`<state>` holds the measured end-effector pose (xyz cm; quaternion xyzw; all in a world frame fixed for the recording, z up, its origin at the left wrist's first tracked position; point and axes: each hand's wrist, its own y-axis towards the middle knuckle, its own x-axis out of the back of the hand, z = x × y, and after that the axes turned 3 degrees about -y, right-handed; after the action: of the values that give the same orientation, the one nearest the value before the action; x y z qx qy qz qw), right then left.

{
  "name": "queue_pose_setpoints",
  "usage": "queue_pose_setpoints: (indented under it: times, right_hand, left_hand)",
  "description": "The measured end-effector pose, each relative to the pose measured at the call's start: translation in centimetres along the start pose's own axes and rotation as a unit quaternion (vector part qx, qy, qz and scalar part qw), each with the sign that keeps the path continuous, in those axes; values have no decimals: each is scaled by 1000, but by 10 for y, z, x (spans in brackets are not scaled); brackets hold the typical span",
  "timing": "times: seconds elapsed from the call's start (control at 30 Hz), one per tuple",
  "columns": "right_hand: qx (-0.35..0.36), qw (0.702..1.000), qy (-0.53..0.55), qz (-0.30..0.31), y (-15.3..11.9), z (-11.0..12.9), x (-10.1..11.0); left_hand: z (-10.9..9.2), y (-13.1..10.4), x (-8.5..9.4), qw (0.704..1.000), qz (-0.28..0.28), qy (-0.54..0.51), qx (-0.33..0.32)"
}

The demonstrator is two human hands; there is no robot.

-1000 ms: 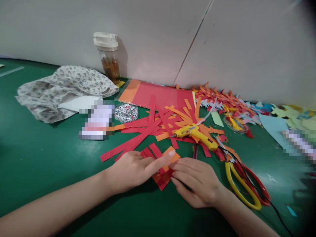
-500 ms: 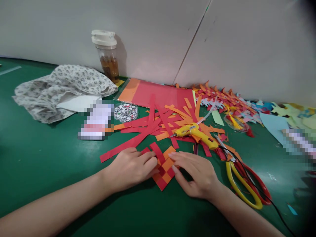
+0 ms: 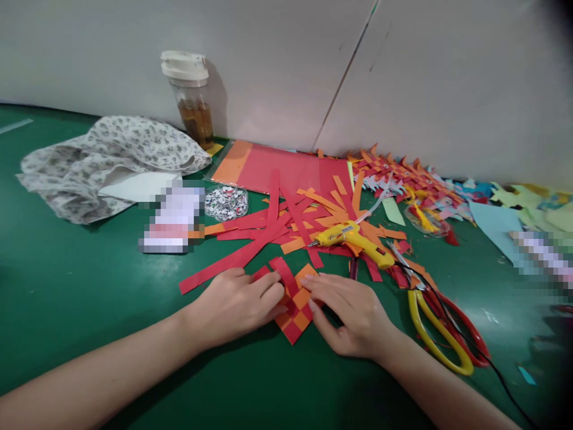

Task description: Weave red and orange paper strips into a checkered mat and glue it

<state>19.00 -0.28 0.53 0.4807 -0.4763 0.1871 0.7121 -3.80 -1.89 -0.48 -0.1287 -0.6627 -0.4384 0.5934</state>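
A small woven piece of red and orange paper strips (image 3: 293,319) lies on the green table with one corner pointing toward me. My left hand (image 3: 244,304) is closed on its left side, fingers bent over the red strips and hiding part of the weave. On the right edge, my right hand (image 3: 347,310) grips an orange strip end between its thumb and fingers. Just beyond the hands, loose red and orange paper strips (image 3: 264,236) are heaped. A yellow hot glue gun (image 3: 356,242) rests on that heap, its nozzle pointing left.
Scissors with yellow and red handles (image 3: 441,334) lie right of my right hand, a black cord crossing them. Farther back are a tub of googly eyes (image 3: 227,203), a phone (image 3: 172,221), patterned cloth (image 3: 111,149), a lidded cup (image 3: 192,101) and woven paper fish (image 3: 394,170).
The view has shifted slightly. My right fingers have moved a little on the orange strip end; both hands stay on the woven paper.
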Motion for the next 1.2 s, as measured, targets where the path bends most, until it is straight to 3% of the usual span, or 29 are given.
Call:
queue_pose_setpoints:
  times: [0.5,0.97,1.07,1.2]
  right_hand:
    - [-18,1000,15,4,0,-1,1]
    - [-78,993,73,50,-1,-10,7]
    - [-53,995,79,40,-2,-10,6]
    - [41,997,63,24,-3,-5,3]
  left_hand:
    - [-1,0,0,1000,4,10,0]
    - [-1,0,0,1000,-3,8,-3]
    - [-1,0,-1,1000,-4,5,-3]
    - [0,0,0,1000,-3,3,-4]
